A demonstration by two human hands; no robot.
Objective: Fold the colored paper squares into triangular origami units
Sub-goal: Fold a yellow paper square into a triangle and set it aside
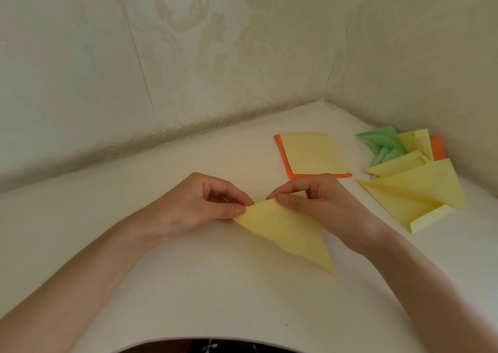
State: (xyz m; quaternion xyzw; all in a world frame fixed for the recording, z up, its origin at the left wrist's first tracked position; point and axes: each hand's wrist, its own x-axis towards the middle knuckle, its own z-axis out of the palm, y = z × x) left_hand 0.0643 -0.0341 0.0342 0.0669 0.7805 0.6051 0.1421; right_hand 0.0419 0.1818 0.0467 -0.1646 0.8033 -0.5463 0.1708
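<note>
**Clearance and obstructions**

Open tabletop point(107, 191) left of the left hand point(199, 204). Yellow triangle point(285, 234), pinched by both hands, spans between them. Just beyond the right hand point(318, 199): paper stack point(312, 153); farther right, folded units point(415, 183) against the wall point(431, 70).

Work surface: matte off-white tabletop point(175, 298), pushed into a room corner, near edge curved. Back wall point(80, 70) and right-hand wall point(417, 56) both carry cream wallpaper with a faint floral scroll pattern; one slanting seam point(140, 64) shows on the back wall. Light soft and even, slightly warm.
</note>
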